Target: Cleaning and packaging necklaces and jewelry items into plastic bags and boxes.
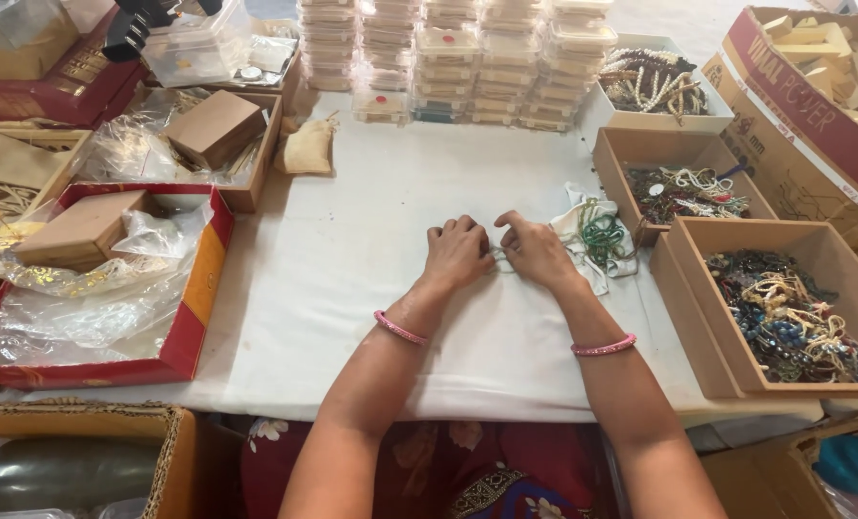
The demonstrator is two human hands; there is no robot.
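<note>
A thin pale string (495, 258) lies on the white-clothed desk (352, 250), pinched between the left hand (456, 252) and the right hand (535, 250), both curled closed. Green cords (602, 235) lie just beside the right hand, near boxes of beads (784, 312).

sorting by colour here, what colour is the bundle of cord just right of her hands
Green, with some white strands, lying on a white cloth. The cord bundle shows in the head view.

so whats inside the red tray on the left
Inside the red tray lie a flat brown box and crumpled clear plastic wrap. Whatever sits beneath the plastic and the box is covered.
</note>
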